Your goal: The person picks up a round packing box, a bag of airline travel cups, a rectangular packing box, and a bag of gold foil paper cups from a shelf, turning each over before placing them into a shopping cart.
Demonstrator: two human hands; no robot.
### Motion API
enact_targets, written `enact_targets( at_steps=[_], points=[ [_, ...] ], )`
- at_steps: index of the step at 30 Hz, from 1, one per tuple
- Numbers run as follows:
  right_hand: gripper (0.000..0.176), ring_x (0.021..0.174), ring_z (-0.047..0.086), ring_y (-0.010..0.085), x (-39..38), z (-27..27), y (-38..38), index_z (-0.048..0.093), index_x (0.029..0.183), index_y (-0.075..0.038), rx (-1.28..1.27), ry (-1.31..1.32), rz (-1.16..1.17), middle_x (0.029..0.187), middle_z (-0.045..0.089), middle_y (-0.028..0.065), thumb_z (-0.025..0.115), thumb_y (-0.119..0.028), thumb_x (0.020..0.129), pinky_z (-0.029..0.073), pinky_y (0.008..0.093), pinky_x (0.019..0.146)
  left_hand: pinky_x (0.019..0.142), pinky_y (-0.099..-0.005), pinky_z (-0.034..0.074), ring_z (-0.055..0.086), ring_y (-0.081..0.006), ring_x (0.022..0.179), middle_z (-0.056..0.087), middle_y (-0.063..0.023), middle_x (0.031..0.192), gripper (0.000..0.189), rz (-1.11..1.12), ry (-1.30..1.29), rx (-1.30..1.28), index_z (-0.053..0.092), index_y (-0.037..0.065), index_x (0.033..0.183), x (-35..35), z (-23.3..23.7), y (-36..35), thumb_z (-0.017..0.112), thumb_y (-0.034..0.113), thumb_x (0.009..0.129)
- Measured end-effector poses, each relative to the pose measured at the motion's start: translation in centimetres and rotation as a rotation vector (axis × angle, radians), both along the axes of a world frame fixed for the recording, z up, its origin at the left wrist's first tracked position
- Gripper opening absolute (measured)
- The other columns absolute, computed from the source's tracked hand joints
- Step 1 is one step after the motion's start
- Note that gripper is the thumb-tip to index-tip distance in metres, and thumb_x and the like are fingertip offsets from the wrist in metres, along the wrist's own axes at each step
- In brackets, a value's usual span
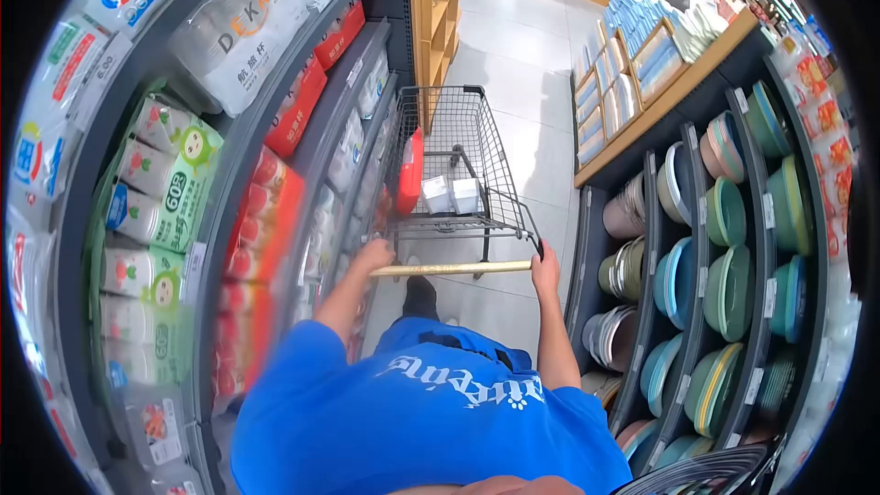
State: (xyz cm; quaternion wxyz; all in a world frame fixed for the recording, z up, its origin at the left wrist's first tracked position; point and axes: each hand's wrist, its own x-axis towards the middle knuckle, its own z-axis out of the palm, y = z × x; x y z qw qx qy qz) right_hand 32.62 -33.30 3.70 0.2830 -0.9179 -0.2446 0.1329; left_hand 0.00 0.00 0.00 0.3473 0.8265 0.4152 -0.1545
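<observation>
A wire shopping cart point(502, 165) stands in front of me in the aisle. My left hand point(373, 257) is closed at the left end of its pale yellow handle bar point(449, 269). At the right end, my right hand point(545, 266) grips where the bar meets the dark frame. Inside the basket, a red package point(410, 174) leans against the left side. Two white packs point(451, 194) lie beside it on the basket floor.
On my left, shelves hold paper cup packs point(151, 192) and red packages point(298, 105). To the right are stacked plastic basins point(731, 293) and bins point(623, 270). Folded towels point(642, 64) fill a wooden display ahead right. The tiled aisle point(513, 37) runs forward past a wooden shelf point(440, 27).
</observation>
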Motion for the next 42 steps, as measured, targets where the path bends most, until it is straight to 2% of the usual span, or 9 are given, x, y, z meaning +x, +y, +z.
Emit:
enact_targets(
  at_steps=[2,5,9,20,27,32,35,40,42],
  points=[
    [0.035,0.109,0.059,0.0358,-1.9,-1.0,1.8,0.058,0.129,-0.007,0.201,0.060,0.045,0.122,0.059,0.0208,0.051,-0.021,0.097,0.047,0.0438,0.094,0.093,-0.0460,0.050,0.064,-0.0368,0.106,0.068,-0.0225,0.110,0.034,0.078,-0.032,0.066,0.070,0.002,0.105,-1.2,2.4,2.4,0.060,0.026,0.084],
    [0.031,0.106,0.059,0.0371,-2.5,1.2,-8.5,0.061,0.123,-0.005,0.135,0.048,0.049,0.115,0.059,0.0198,0.048,-0.019,0.099,0.047,0.0429,0.093,0.089,-0.0470,0.050,0.065,-0.0373,0.102,0.069,-0.0218,0.104,0.031,0.165,-0.099,0.076,0.071,0.002,0.101,-0.8,2.7,-8.6,0.058,0.026,0.085],
    [0.036,0.076,0.065,0.0189,-6.3,-0.1,-10.4,0.050,0.134,-0.007,0.321,0.167,-0.055,0.109,0.059,0.0158,0.043,-0.022,0.103,0.053,0.0320,0.064,0.088,-0.0475,0.050,0.065,-0.0375,0.100,0.069,-0.0216,0.102,0.029,0.173,-0.127,0.105,0.071,0.003,0.100,-3.1,2.8,-10.6,0.058,0.025,0.085],
    [0.038,0.060,0.059,0.0171,-11.8,-1.8,-16.4,0.043,0.139,-0.007,0.486,-0.009,-0.223,0.112,0.057,0.0162,0.038,-0.020,0.103,0.051,0.0313,0.056,0.089,-0.0466,0.051,0.065,-0.0377,0.101,0.069,-0.0207,0.103,0.028,0.160,-0.203,0.064,0.070,0.004,0.101,-6.6,3.3,-17.9,0.059,0.024,0.085],
    [0.039,0.066,0.063,0.0235,-14.7,0.6,-18.2,0.042,0.140,-0.011,0.494,0.126,-0.521,0.090,0.062,0.0156,0.033,-0.022,0.104,0.051,0.0367,0.061,0.087,-0.0477,0.051,0.065,-0.0387,0.098,0.069,-0.0223,0.101,0.028,0.050,-0.447,-0.017,0.069,0.001,0.101,-9.5,3.2,-23.6,0.057,0.021,0.084],
    [0.042,0.101,0.059,0.0471,-16.6,-1.7,-19.9,0.039,0.141,-0.007,0.474,-0.252,-0.490,0.118,0.058,0.0326,0.039,-0.021,0.101,0.044,0.0481,0.087,0.082,-0.0466,0.051,0.065,-0.0366,0.094,0.068,-0.0191,0.098,0.027,-0.091,-0.595,-0.047,0.067,0.003,0.104,-14.0,6.2,-28.7,0.058,0.022,0.088],
    [0.051,0.107,0.057,0.0472,-18.3,-2.5,-21.3,0.033,0.144,-0.007,0.339,-0.063,-0.558,0.124,0.055,0.0334,0.049,-0.024,0.098,0.043,0.0481,0.090,0.089,-0.0431,0.047,0.063,-0.0307,0.096,0.064,-0.0127,0.096,0.027,-0.286,-0.574,0.074,0.065,0.006,0.109,-18.1,9.1,-31.5,0.062,0.020,0.086],
    [0.057,0.046,0.061,0.0235,-23.6,2.1,-24.3,0.033,0.136,-0.004,0.112,0.395,-0.353,0.078,0.061,0.0169,0.057,-0.034,0.094,0.050,0.0336,0.041,0.102,-0.0444,0.038,0.060,-0.0256,0.100,0.063,-0.0066,0.099,0.036,-0.387,-0.725,0.397,0.061,0.009,0.115,-24.1,9.3,-34.5,0.067,0.015,0.080],
    [0.054,0.046,0.059,0.0227,-24.6,3.0,-25.5,0.036,0.131,-0.003,-0.029,0.519,-0.262,0.075,0.059,0.0158,0.057,-0.036,0.094,0.048,0.0342,0.039,0.104,-0.0466,0.037,0.060,-0.0270,0.100,0.064,-0.0078,0.097,0.034,-0.357,-0.698,0.372,0.063,0.009,0.111,-25.5,8.6,-35.2,0.067,0.016,0.079]
  ],
)
